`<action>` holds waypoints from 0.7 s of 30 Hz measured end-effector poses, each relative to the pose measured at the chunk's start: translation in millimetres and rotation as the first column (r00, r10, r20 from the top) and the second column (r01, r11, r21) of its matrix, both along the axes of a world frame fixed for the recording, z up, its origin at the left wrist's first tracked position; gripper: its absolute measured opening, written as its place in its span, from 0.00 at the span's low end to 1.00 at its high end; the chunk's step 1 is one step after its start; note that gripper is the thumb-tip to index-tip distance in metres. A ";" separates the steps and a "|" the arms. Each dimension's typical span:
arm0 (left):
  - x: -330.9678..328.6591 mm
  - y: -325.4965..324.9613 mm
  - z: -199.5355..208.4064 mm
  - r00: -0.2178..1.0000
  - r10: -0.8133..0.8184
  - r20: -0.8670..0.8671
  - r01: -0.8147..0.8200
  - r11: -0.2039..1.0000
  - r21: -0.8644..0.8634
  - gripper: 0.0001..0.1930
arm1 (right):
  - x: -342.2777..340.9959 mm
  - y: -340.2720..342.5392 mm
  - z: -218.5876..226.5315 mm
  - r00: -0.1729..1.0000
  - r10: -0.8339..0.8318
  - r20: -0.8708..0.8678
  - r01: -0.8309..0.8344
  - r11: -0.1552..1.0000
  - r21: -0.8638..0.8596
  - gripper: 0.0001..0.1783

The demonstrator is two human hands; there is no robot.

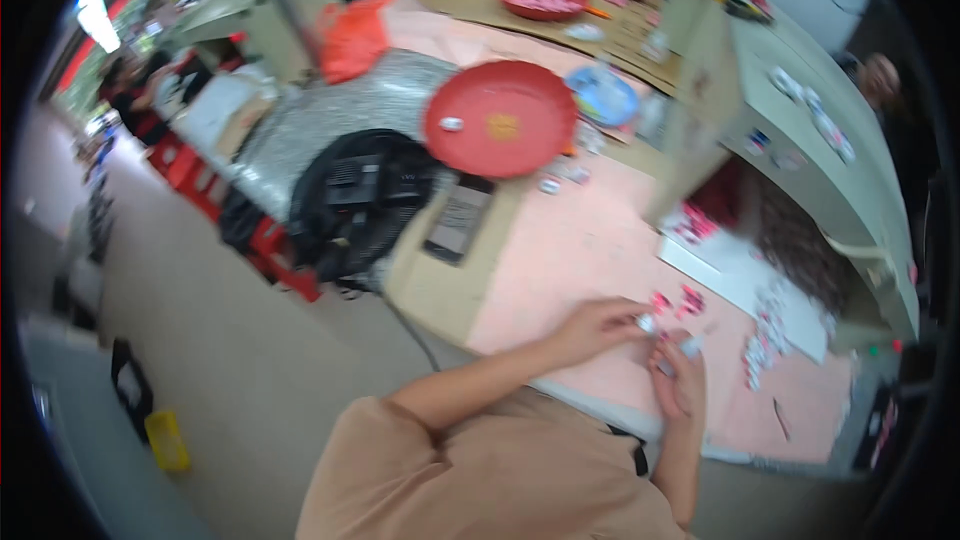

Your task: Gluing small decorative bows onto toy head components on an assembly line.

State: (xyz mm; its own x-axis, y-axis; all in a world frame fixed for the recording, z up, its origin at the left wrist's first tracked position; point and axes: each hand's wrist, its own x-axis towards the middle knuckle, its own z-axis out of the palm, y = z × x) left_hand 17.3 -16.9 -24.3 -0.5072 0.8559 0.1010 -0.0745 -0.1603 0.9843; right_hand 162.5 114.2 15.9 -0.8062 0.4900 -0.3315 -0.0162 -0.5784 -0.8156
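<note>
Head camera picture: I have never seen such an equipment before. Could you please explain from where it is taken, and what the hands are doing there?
No machine is working here: these are a person's own bare hands. The camera sits on the person's head and looks down; its wide fisheye lens bends straight edges. The left hand holds a small white piece in its fingers. The right hand is close by, with a pale thing at its fingers, too blurred to name. On the pink work surface lie small pink pieces, a group of white pieces and a thin dark tool. Farther away is a round red tray.
</note>
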 end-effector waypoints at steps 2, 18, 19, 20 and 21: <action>-3.8 -8.9 10.3 0.999 0.034 -0.023 -0.034 0.999 0.008 0.19 | -6.2 2.4 -4.1 0.998 0.046 -0.037 -0.049 0.994 -0.097 0.05; 1.4 2.1 11.7 0.998 -0.051 -0.027 0.051 0.999 -0.001 0.19 | -0.9 5.0 -12.2 0.995 0.096 -0.010 -0.097 0.994 -0.053 0.04; 0.8 1.7 11.9 0.998 -0.053 -0.027 0.053 0.999 -0.003 0.19 | -1.6 4.1 -12.5 0.996 0.094 -0.009 -0.095 0.994 -0.055 0.04; 0.2 1.6 11.8 0.998 -0.056 -0.043 0.056 0.998 -0.011 0.19 | -2.5 3.3 -12.5 0.996 0.088 -0.024 -0.089 0.995 -0.049 0.04; 0.0 1.4 11.4 0.996 -0.061 -0.059 0.060 0.998 -0.020 0.19 | -3.1 2.7 -12.6 0.996 0.082 -0.039 -0.083 0.996 -0.044 0.04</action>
State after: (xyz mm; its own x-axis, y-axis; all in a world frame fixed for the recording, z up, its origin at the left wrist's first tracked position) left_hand 17.3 -15.5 -13.0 -0.4484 0.8866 0.1133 -0.0249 -0.1391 0.9900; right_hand 159.4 116.9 3.3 -0.8554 0.4066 -0.3208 0.0031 -0.6153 -0.7883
